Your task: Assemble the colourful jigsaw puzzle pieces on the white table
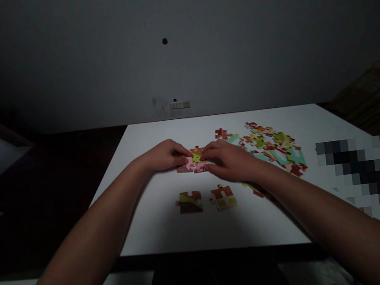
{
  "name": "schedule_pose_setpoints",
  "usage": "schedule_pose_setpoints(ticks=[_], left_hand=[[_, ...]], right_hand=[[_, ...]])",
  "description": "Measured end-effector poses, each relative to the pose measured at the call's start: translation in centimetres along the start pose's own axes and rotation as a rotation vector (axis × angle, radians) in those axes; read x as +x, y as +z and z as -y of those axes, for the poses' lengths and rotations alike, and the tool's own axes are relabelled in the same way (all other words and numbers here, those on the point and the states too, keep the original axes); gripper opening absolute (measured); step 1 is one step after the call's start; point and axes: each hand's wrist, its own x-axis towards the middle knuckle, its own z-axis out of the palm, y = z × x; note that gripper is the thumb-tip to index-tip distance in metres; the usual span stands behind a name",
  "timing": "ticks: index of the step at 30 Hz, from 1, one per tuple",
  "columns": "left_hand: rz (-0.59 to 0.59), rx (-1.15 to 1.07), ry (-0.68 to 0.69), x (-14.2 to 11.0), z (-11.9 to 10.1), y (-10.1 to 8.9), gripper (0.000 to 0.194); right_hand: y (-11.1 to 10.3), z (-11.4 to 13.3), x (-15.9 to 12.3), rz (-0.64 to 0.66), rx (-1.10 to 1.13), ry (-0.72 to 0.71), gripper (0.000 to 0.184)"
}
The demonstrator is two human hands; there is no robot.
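Where the hands (166,155) (230,160) meet, jigsaw pieces (196,158) half hidden

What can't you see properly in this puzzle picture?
Head view: the joined puzzle pieces, partly covered by the left hand and right hand.
Head view: the table's right side, blurred by a pixelated patch.
Head view: the pictures on the scattered pieces, too small to make out.

White table (152,230) below grey wall (180,60)
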Motion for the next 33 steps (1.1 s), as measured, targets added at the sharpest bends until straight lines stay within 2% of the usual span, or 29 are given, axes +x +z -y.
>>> schedule_pose_setpoints(ticks=[8,14,21,27,33], left_hand=[[-0.006,0.147,-0.008,-0.4,-0.8,0.0,0.027],[-0.001,0.168,-0.038,-0.4,-1.3,0.2,0.027],[-0.017,0.148,-0.044,-1.1,-1.9,-0.2,0.063],[0.036,0.141,-0.044,-1.2,-2.4,0.0,0.048],[0.023,0.132,-0.08,-1.0,-2.4,0.3,0.046]], right_hand=[[0.0,0.1,0.1,0.012,-0.009,0.022,0.026],[0.5,-0.5,0.1,-0.008,-0.019,-0.001,0.025],[0.3,-0.2,0.0,-0.003,-0.025,0.012,0.026],[0.2,0.0,0.1,0.015,-0.013,0.04,0.027],[0.4,-0.1,0.2,0.01,0.0,0.045,0.027]])
